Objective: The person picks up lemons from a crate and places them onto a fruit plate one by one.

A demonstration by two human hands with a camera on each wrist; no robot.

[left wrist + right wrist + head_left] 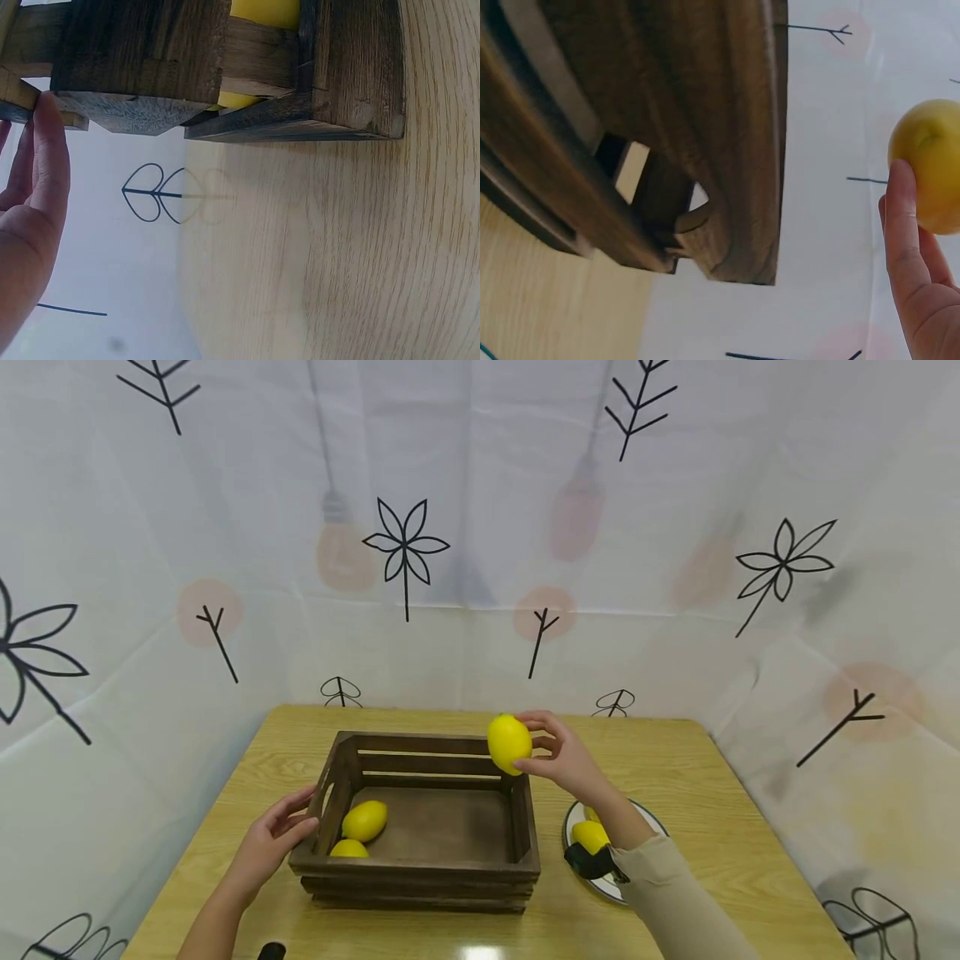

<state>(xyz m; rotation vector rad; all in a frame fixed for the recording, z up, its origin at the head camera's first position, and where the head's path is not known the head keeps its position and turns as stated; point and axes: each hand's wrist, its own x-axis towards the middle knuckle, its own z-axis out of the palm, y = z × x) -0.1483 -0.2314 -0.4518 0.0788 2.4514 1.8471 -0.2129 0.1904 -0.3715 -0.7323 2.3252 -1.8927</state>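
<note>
My right hand [553, 752] pinches a yellow lemon [510, 743] between thumb and fingers, above the right back corner of a dark wooden crate [420, 885]. In the right wrist view the lemon [934, 169] appears at the right edge, fingertips against its side. Two more lemons lie inside the crate at its left end, one [365, 821] in full sight and another [349, 848] partly hidden by the front wall. With fairly straight fingers, my left hand [273, 837] touches the crate's left side; the left wrist view has its fingertip at the wood [71, 120].
Right of the crate stands a white plate [651, 812] with a dark rim, partly covered by my right forearm. Yellow lemons [589, 837] lie on it. A light wooden table [675, 760] bears everything, and a patterned white cloth [465, 527] hangs behind.
</note>
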